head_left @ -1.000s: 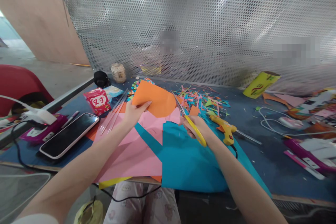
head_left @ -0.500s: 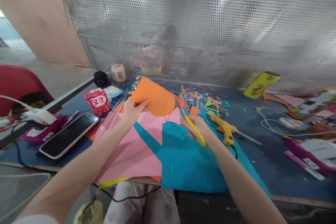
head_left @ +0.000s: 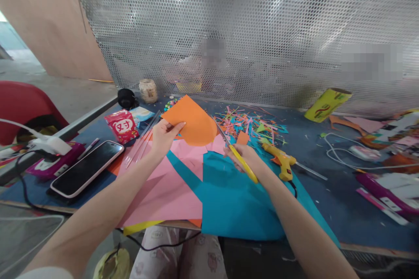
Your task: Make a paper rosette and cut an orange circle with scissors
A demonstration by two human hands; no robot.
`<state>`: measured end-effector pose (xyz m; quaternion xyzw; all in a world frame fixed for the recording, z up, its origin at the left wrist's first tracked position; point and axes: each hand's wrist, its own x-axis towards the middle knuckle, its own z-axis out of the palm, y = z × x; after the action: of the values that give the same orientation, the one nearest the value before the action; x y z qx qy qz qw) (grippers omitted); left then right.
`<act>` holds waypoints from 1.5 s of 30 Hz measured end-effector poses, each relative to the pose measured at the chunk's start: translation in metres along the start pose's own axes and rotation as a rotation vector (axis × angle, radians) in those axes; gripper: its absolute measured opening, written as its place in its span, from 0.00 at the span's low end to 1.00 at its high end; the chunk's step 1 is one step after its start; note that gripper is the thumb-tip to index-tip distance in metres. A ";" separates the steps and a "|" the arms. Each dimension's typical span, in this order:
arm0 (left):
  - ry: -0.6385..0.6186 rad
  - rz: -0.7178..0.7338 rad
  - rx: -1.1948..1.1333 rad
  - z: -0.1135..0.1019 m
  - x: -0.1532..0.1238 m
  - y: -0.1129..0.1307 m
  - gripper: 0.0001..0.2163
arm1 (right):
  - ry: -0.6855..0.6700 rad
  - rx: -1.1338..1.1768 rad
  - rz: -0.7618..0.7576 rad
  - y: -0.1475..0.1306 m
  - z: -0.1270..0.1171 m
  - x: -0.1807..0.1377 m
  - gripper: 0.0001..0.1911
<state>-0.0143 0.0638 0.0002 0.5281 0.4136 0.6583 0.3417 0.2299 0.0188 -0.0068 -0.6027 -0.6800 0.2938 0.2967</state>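
My left hand [head_left: 166, 136] pinches a piece of orange paper [head_left: 190, 121] by its left side, thumb on top. The paper is raised above the table, with a rounded right edge and a pointed top corner. In my right hand [head_left: 245, 157] is a pair of scissors [head_left: 244, 164] with yellow handles, its blades pointing up and left beside the paper's right edge. Whether the blades touch the paper I cannot tell. Under both hands lie a pink sheet [head_left: 163, 192] and a teal sheet [head_left: 238, 205].
Cut paper strips [head_left: 252, 120] are heaped behind the scissors. A yellow glue gun [head_left: 284, 163] lies to the right. At left are a phone [head_left: 87, 168], a red packet [head_left: 121, 125] and clear sticks [head_left: 139, 146]. A perforated metal screen [head_left: 262, 43] borders the back, a person behind it.
My left hand has turned the orange paper slightly, its top corner shifting right and now looking more pointed. The scissors in my right hand have barely moved.
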 end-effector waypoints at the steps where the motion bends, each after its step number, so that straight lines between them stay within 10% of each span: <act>1: 0.001 -0.002 0.007 0.000 0.000 0.001 0.08 | -0.005 0.011 0.015 0.000 0.000 0.000 0.28; 45: -0.002 -0.008 0.047 -0.001 0.000 0.003 0.10 | -0.062 0.072 0.073 -0.004 0.002 -0.003 0.26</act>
<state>-0.0149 0.0623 0.0031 0.5351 0.4307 0.6464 0.3321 0.2265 0.0157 -0.0053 -0.6066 -0.6553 0.3475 0.2861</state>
